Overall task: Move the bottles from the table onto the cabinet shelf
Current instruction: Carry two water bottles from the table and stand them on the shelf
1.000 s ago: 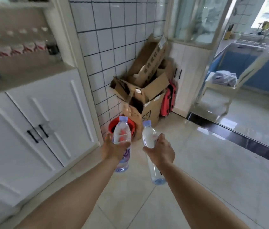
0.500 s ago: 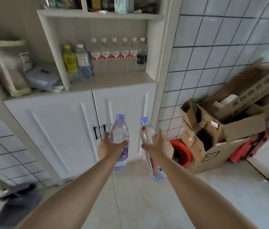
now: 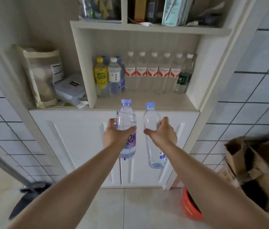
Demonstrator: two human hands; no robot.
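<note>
White cabinet (image 3: 74, 129) fills my view now, square-on, where 0.5 s ago it sat up at 11 o'clock and the cardboard boxes (image 3: 256, 166) took much of the right side. Those boxes have slid to 4 o'clock and are cut off by the frame edge, as is the red tub (image 3: 190, 207), half hidden behind my right forearm.

My left hand (image 3: 114, 135) grips the purple-label bottle (image 3: 126, 128) around its middle, fingers curled behind it and thumb across the front. My right hand (image 3: 162, 134) holds the clear bottle (image 3: 153, 136) the same way, fingers wrapped over its right side. Both bottles stand upright, just beside each other but apart, caps level with the front lip of the cabinet shelf (image 3: 147, 101) at 12 o'clock; earlier they were down in front of the doors.

On that shelf I see a row of 5 red-label bottles (image 3: 152, 73), a green-label bottle (image 3: 184, 75) at its right end, and a yellow bottle (image 3: 100, 75) with a white-capped bottle (image 3: 114, 76) at the left. At least 1 blue bottle sits behind those 2, mostly hidden. Labels are too blurred to read fully. A cloth bag (image 3: 43, 75) sits at 10 o'clock; the top shelf's contents are cut off.
</note>
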